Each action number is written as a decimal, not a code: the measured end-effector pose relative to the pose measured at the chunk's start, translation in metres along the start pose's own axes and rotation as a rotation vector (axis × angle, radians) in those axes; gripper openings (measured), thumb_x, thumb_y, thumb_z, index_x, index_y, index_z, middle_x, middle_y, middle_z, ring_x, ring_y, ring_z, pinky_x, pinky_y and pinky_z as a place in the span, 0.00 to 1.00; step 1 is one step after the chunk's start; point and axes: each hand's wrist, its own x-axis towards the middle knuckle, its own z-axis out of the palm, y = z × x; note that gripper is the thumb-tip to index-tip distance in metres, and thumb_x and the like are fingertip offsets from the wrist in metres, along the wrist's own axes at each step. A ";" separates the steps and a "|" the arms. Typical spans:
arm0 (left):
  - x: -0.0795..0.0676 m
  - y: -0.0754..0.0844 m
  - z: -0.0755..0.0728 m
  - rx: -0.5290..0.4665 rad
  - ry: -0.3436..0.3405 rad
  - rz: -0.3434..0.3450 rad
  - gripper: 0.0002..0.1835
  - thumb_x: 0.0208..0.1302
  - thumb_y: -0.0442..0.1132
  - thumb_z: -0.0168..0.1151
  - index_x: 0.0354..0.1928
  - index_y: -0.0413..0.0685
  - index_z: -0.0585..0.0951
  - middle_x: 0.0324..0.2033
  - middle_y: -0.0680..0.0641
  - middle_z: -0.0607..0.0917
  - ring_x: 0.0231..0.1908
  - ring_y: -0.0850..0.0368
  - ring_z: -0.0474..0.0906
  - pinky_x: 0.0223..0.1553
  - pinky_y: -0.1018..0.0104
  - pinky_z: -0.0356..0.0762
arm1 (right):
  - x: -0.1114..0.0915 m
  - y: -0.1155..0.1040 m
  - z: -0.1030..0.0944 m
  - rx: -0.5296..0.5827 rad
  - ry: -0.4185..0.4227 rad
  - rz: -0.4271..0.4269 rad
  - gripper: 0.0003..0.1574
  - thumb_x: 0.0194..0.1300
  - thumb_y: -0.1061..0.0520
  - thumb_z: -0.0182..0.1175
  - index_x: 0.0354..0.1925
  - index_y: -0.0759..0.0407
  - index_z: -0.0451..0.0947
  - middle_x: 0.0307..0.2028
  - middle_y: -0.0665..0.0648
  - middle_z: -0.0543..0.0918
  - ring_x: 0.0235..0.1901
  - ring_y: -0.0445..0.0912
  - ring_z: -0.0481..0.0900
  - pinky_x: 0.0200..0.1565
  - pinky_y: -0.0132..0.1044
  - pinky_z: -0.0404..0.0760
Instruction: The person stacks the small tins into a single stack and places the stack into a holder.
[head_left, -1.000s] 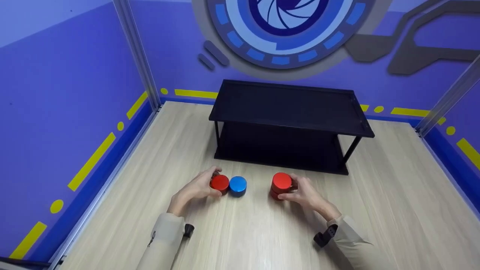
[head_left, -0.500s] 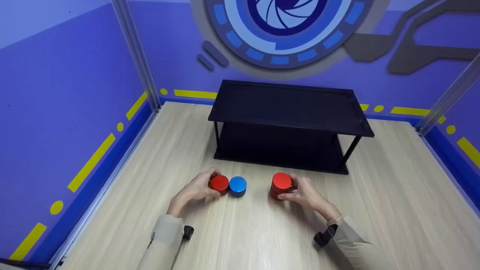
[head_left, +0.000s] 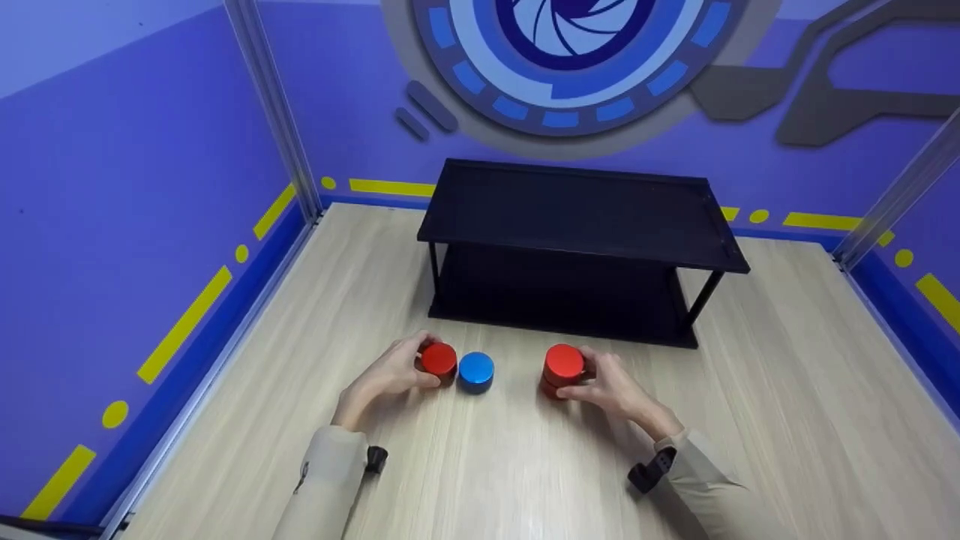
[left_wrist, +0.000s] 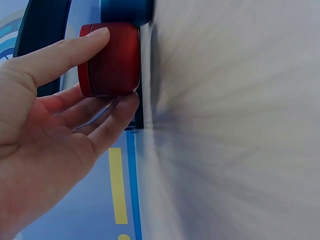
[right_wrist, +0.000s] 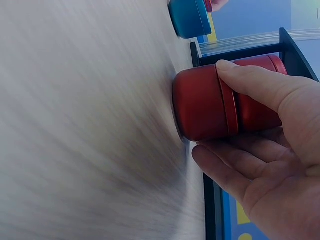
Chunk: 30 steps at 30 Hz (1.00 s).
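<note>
My left hand (head_left: 391, 371) grips a small red round tin (head_left: 439, 360) between thumb and fingers. In the left wrist view a narrow gap shows between the tin's base (left_wrist: 136, 60) and its shadow on the table. Just to its right stands a blue round tin (head_left: 476, 369) that neither hand touches. Further right, two red tins are stacked, the upper tin (head_left: 564, 361) squarely on the lower tin (right_wrist: 200, 106). Around this stack curls my right hand (head_left: 613, 386), its thumb near the seam of the lower tin's lid and its fingers along the opposite side.
Behind the tins stands a black two-tier shelf (head_left: 577, 214) with thin corner posts. The wooden table (head_left: 480, 472) is bordered by blue-purple panels (head_left: 135, 187) and metal frame posts at the back corners. Both wrists carry small black devices.
My left hand has raised the red tin slightly, and a gap has opened between it and the blue tin. My right hand and the red stack have stayed in place.
</note>
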 end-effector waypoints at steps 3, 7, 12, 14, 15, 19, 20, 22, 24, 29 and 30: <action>0.001 0.002 -0.002 0.010 0.009 -0.012 0.32 0.50 0.28 0.72 0.58 0.41 0.71 0.51 0.40 0.81 0.52 0.45 0.78 0.57 0.51 0.76 | 0.000 0.000 0.000 0.008 -0.001 -0.010 0.40 0.49 0.53 0.75 0.56 0.71 0.72 0.44 0.62 0.85 0.44 0.51 0.84 0.46 0.44 0.83; 0.002 0.008 -0.005 -0.003 0.012 -0.030 0.33 0.50 0.28 0.71 0.60 0.42 0.70 0.51 0.40 0.82 0.51 0.47 0.79 0.56 0.53 0.77 | 0.001 0.000 0.000 0.014 -0.003 -0.018 0.40 0.49 0.54 0.75 0.56 0.71 0.72 0.45 0.62 0.85 0.44 0.51 0.84 0.47 0.46 0.83; 0.003 0.016 -0.008 -0.033 0.014 -0.037 0.34 0.50 0.27 0.71 0.60 0.44 0.70 0.50 0.41 0.81 0.50 0.47 0.79 0.52 0.57 0.80 | 0.001 0.001 0.000 0.024 -0.010 -0.016 0.40 0.50 0.55 0.75 0.56 0.71 0.71 0.46 0.63 0.84 0.45 0.52 0.84 0.47 0.47 0.83; 0.003 0.019 -0.009 -0.048 0.014 -0.045 0.34 0.50 0.26 0.71 0.60 0.45 0.70 0.51 0.41 0.81 0.50 0.47 0.79 0.51 0.58 0.81 | 0.001 0.001 0.000 0.017 -0.011 -0.014 0.40 0.49 0.54 0.75 0.55 0.71 0.72 0.45 0.63 0.85 0.45 0.52 0.84 0.47 0.46 0.83; 0.003 0.020 -0.009 -0.056 0.013 -0.048 0.34 0.50 0.26 0.71 0.61 0.45 0.70 0.51 0.41 0.80 0.50 0.47 0.79 0.51 0.58 0.81 | 0.001 0.001 0.000 0.012 -0.010 -0.013 0.40 0.49 0.54 0.75 0.55 0.71 0.72 0.45 0.63 0.85 0.45 0.52 0.84 0.47 0.46 0.83; 0.005 0.026 -0.010 -0.067 0.005 -0.047 0.34 0.50 0.26 0.70 0.61 0.47 0.70 0.53 0.41 0.79 0.50 0.47 0.79 0.52 0.57 0.80 | 0.001 0.002 0.000 0.001 -0.005 -0.013 0.39 0.49 0.53 0.75 0.55 0.70 0.73 0.44 0.62 0.85 0.44 0.50 0.84 0.47 0.45 0.83; 0.005 0.028 -0.011 -0.059 0.004 -0.035 0.34 0.50 0.26 0.70 0.60 0.47 0.70 0.53 0.41 0.79 0.50 0.47 0.79 0.52 0.57 0.80 | 0.001 0.001 0.000 0.003 -0.007 -0.011 0.39 0.49 0.54 0.75 0.55 0.70 0.73 0.44 0.62 0.85 0.44 0.50 0.84 0.47 0.45 0.83; 0.007 0.031 -0.011 -0.042 0.004 -0.021 0.34 0.50 0.27 0.71 0.59 0.48 0.70 0.53 0.42 0.80 0.51 0.46 0.78 0.53 0.55 0.79 | 0.001 0.001 0.000 0.013 -0.008 -0.013 0.39 0.49 0.54 0.75 0.55 0.70 0.73 0.44 0.62 0.85 0.44 0.50 0.84 0.46 0.45 0.83; 0.009 0.034 -0.011 -0.023 0.007 -0.006 0.33 0.49 0.28 0.71 0.59 0.49 0.71 0.53 0.43 0.80 0.52 0.47 0.78 0.54 0.54 0.78 | 0.001 0.002 -0.001 0.013 -0.010 -0.011 0.39 0.49 0.54 0.75 0.56 0.71 0.73 0.45 0.62 0.85 0.45 0.51 0.84 0.46 0.45 0.83; 0.013 0.040 -0.009 -0.003 0.006 0.013 0.32 0.49 0.30 0.73 0.57 0.51 0.72 0.52 0.45 0.81 0.52 0.48 0.78 0.55 0.53 0.77 | 0.002 0.002 -0.001 0.000 -0.014 -0.003 0.40 0.49 0.53 0.75 0.56 0.70 0.73 0.45 0.62 0.85 0.45 0.50 0.83 0.47 0.44 0.83; 0.014 0.041 -0.009 -0.004 0.003 0.016 0.32 0.49 0.30 0.73 0.57 0.51 0.72 0.51 0.45 0.81 0.52 0.49 0.77 0.55 0.54 0.76 | 0.001 0.002 -0.001 -0.002 -0.015 -0.001 0.40 0.49 0.53 0.75 0.56 0.70 0.73 0.45 0.62 0.85 0.45 0.50 0.83 0.47 0.44 0.83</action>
